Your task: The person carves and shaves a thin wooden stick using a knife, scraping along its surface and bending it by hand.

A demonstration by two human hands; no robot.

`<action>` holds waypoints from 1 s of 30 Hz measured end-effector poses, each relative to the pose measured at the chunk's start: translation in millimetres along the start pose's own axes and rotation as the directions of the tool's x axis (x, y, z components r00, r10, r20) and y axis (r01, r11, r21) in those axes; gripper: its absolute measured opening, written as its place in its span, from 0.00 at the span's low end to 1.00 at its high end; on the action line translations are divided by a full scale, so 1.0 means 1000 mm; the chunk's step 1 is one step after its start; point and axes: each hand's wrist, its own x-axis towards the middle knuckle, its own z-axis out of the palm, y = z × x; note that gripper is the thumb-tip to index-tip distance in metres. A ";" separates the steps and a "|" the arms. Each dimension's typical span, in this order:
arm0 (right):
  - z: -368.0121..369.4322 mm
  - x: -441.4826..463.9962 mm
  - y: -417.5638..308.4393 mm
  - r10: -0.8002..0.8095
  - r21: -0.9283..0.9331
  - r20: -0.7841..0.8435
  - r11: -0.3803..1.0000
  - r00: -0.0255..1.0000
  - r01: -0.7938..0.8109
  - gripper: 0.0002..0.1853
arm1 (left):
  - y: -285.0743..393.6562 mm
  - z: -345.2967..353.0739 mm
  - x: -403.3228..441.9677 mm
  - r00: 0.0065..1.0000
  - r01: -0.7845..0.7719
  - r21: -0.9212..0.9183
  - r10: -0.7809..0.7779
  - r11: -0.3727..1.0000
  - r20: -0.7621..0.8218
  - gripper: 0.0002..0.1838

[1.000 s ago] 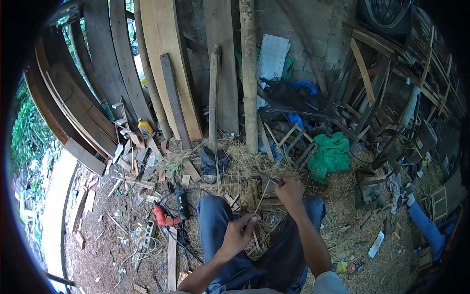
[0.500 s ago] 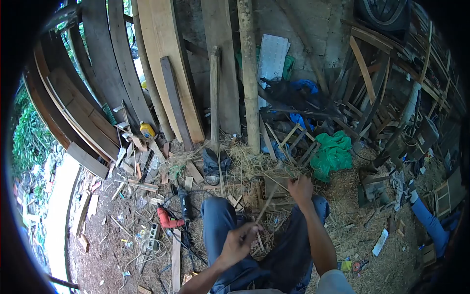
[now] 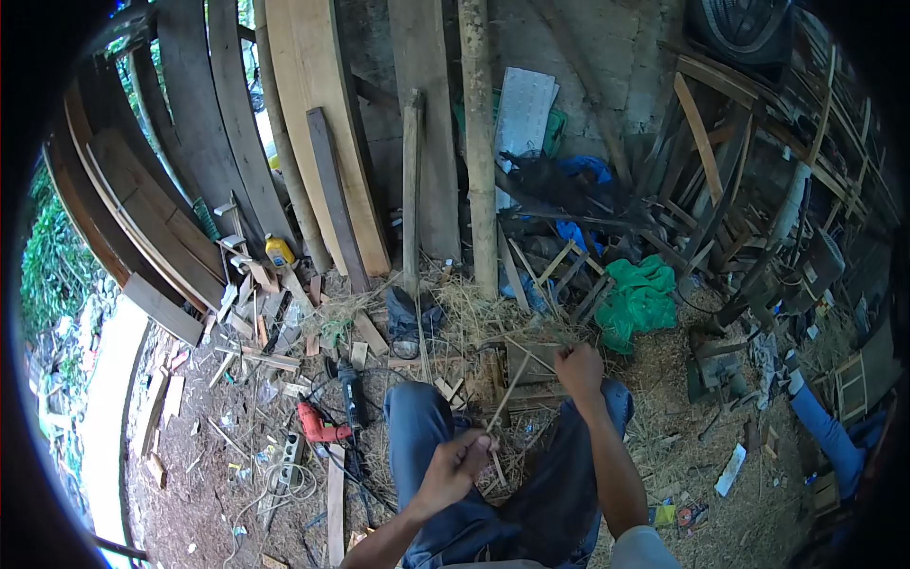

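Between my knees, my left hand is closed on a thin pale strip of wood or bamboo, which slants up and away from the fingers. My right hand makes a fist near the right knee. From it a thin light stick sticks out to the upper left, close to the strip's far tip; whether the two touch I cannot tell. Just beyond the hands lies a low block of dark wood.
A red power drill, a dark power tool and a power strip lie left among wood scraps. Boards and a bamboo pole stand ahead. A green plastic bag lies ahead right. Shavings cover the ground.
My left hand has turned a little, and the strip in it stands somewhat steeper. My right fist stays at nearly the same place. The whole view has shifted slightly.
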 end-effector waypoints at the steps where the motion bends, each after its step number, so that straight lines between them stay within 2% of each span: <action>1: -0.011 -0.010 -0.003 -0.052 0.144 0.033 0.988 0.998 0.047 0.14 | -0.004 -0.002 0.002 1.000 0.006 -0.010 -0.006 1.000 -0.008 0.12; 3: -0.027 -0.043 -0.037 -0.190 0.217 0.071 0.961 0.979 0.171 0.08 | -0.015 -0.005 0.019 0.999 0.035 -0.137 -0.036 0.990 -0.007 0.13; 4: -0.025 -0.054 -0.044 -0.194 0.211 0.073 0.962 0.978 0.175 0.08 | -0.019 -0.003 0.024 0.999 0.029 -0.086 -0.030 0.996 -0.013 0.13; 5: -0.022 -0.065 -0.050 -0.416 0.137 0.018 0.902 0.909 0.410 0.07 | -0.021 0.001 0.024 0.999 0.030 -0.088 -0.031 0.996 -0.011 0.13; 6: -0.019 -0.071 -0.051 -0.613 0.055 -0.020 0.788 0.790 0.613 0.05 | -0.023 0.007 0.023 0.994 -0.106 -0.007 0.105 0.994 -0.021 0.13; 7: -0.015 -0.066 -0.049 -0.605 0.058 -0.022 0.794 0.796 0.605 0.05 | -0.025 0.009 0.021 0.971 -0.236 0.077 0.237 0.969 -0.016 0.13; 9: -0.002 -0.050 -0.040 -0.322 0.106 0.118 0.945 0.939 0.311 0.04 | -0.024 0.002 0.024 0.986 -0.161 0.109 0.165 0.981 -0.028 0.13; 11: 0.011 -0.047 -0.041 -0.307 0.042 0.106 0.952 0.946 0.304 0.04 | -0.019 -0.005 0.035 0.995 -0.043 0.159 0.057 0.986 -0.079 0.13; 12: 0.012 -0.044 -0.044 -0.290 -0.024 0.093 0.956 0.953 0.293 0.05 | -0.017 -0.004 0.036 0.993 -0.077 0.103 0.086 0.992 -0.085 0.14; 15: 0.016 -0.041 -0.049 -0.248 -0.013 0.021 0.969 0.968 0.249 0.04 | -0.010 -0.003 0.037 0.989 -0.081 0.143 0.097 0.986 -0.109 0.15; 18: 0.013 -0.040 -0.050 -0.309 -0.027 0.017 0.951 0.951 0.309 0.04 | -0.012 -0.004 0.039 0.982 -0.110 0.213 0.139 0.971 -0.127 0.15; 22: 0.023 -0.038 -0.044 -0.260 -0.031 0.056 0.965 0.964 0.262 0.04 | -0.017 -0.004 0.041 0.990 -0.047 0.184 0.070 0.982 -0.123 0.15; 24: 0.029 -0.037 -0.041 -0.341 -0.040 -0.027 0.940 0.940 0.340 0.11 | -0.020 -0.004 0.042 0.988 -0.060 0.207 0.089 0.977 -0.130 0.14; 25: 0.027 -0.038 -0.043 -0.339 -0.039 -0.026 0.940 0.940 0.338 0.11 | -0.019 -0.004 0.040 0.988 -0.058 0.207 0.086 0.977 -0.130 0.14; 28: 0.019 -0.045 -0.047 -0.333 -0.017 0.009 0.943 0.943 0.334 0.11 | -0.009 -0.005 0.037 0.994 0.011 0.107 0.001 0.994 -0.109 0.14; 30: 0.016 -0.056 -0.048 -0.462 0.197 0.188 0.882 0.867 0.427 0.10 | -0.004 -0.007 0.033 0.990 -0.041 0.091 0.053 0.995 -0.133 0.13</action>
